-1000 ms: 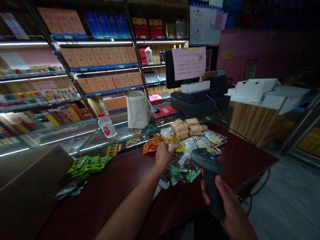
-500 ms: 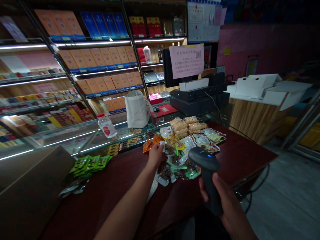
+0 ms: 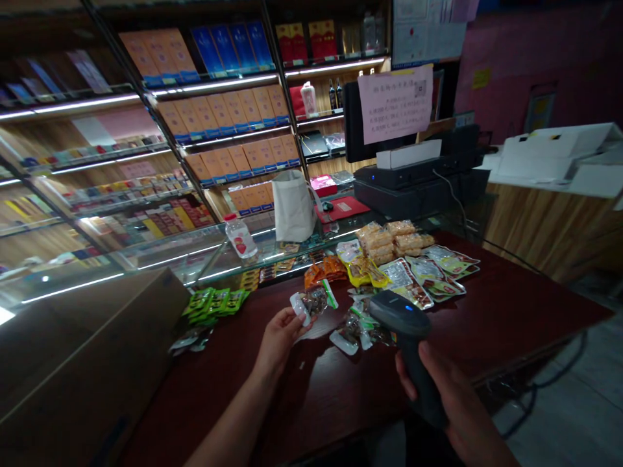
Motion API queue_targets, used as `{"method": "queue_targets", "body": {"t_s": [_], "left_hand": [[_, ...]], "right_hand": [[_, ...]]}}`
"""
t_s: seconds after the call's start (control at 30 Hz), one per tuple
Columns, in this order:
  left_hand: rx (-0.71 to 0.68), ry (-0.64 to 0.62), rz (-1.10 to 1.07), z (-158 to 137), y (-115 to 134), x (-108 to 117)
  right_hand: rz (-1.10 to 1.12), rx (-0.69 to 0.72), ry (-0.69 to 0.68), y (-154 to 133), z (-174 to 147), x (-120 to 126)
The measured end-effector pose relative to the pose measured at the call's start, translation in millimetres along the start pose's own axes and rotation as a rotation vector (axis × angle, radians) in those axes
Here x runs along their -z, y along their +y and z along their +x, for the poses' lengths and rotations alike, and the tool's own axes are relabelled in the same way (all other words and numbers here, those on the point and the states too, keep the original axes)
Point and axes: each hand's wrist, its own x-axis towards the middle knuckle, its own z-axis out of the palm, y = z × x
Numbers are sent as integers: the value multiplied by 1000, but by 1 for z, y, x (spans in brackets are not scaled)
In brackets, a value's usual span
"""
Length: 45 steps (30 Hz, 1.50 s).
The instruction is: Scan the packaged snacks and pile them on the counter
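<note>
My left hand [image 3: 283,334] pinches a small clear snack packet [image 3: 315,301] with dark pieces inside and a green edge, raised over the dark red counter [image 3: 233,383]. In my right hand [image 3: 445,379] is a black barcode scanner [image 3: 400,314] with a blue light on top, its head partly covering the snack pile. Similar green-and-clear packets [image 3: 357,329] lie below and left of the scanner. Behind them are orange packets [image 3: 325,270], yellow packets [image 3: 360,263], silver-and-green pouches [image 3: 406,282] and wrapped tan snack bars [image 3: 389,241].
An open cardboard box [image 3: 97,350] stands at the left, beside green packets [image 3: 214,303]. A bottle with a red cap [image 3: 240,237] and a white bag [image 3: 294,211] stand on the glass case. Farther back are a monitor [image 3: 353,123] and stocked shelves [image 3: 233,84].
My left hand has lifted a snack packet from the pile and drawn it left and nearer. The right hand still holds the scanner. The whole view has shifted left.
</note>
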Motion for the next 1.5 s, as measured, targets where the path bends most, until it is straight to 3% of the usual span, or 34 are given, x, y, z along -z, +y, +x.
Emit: {"method": "queue_targets", "body": {"t_s": [0.27, 0.43, 0.63, 1.07, 1.3, 1.4, 1.5], "left_hand": [[-187, 175, 107, 6, -4, 49], [-265, 258, 111, 10, -7, 59], [-276, 254, 87, 9, -10, 58], [-313, 242, 248, 8, -12, 58], [-312, 271, 155, 11, -15, 57], [-295, 324, 65, 11, -12, 62], [-303, 484, -68, 9, 1, 79]], "right_hand": [[-97, 15, -93, -1, 1, -30], [-107, 98, -199, 3, 16, -57], [-172, 80, -222, 12, 12, -77], [-172, 56, -212, 18, 8, -72], [-212, 61, -215, 13, 4, -71], [-184, 22, -219, 17, 5, -68], [-173, -8, -219, 17, 5, -62]]}}
